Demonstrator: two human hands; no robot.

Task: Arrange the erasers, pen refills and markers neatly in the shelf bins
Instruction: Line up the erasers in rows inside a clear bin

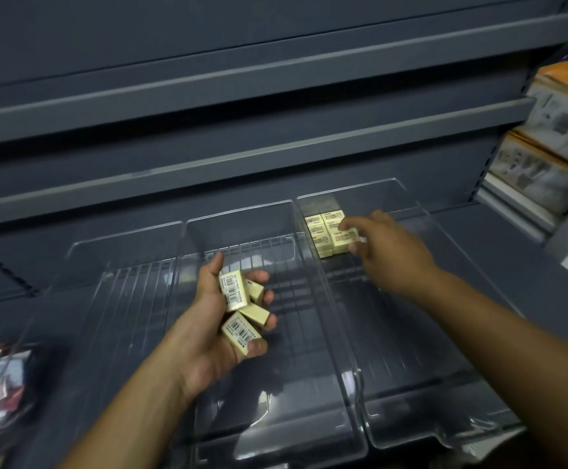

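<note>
Inside the right bin, right hand pinches an eraser at the stack. Left hand cups spares: probably light, firm; pinch sides.

cream barcode-labelled erasers lie jumbled in the left hand over the middle bin; a packed eraser block fills the right bin's eleven o'clock corner.

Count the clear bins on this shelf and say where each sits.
3, side by side: left bin; middle bin, below the left hand; right bin, where the right hand holds an eraser by the stacked erasers. More may lie off-frame.
</note>
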